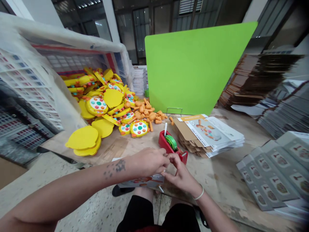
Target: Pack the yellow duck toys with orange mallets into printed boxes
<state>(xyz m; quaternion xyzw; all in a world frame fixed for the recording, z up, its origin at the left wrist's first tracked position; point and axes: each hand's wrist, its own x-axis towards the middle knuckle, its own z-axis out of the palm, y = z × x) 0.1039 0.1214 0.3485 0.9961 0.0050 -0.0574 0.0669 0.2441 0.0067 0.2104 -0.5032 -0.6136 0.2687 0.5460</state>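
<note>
A printed box (147,182) lies at the table's front edge, largely covered by my left forearm and hand. Above its right end, my left hand (152,161) is closed with the fingers curled down onto the box. From the right, my right hand (181,175) meets it, with thumb and index finger bent in a pinch at that same end. The fingertips hide the exact part of the box between them. Just beyond the hands stands a red tape dispenser (160,138) with a green-cored roll of tape (171,142).
Yellow duck-faced toys (140,128) spill from a plastic-wrapped crate (21,61) at left, beside orange pegs (142,111). Flattened printed cartons (202,129) lie right of the dispenser. A green panel (193,67) stands behind; grey boxes (277,164) are stacked at right.
</note>
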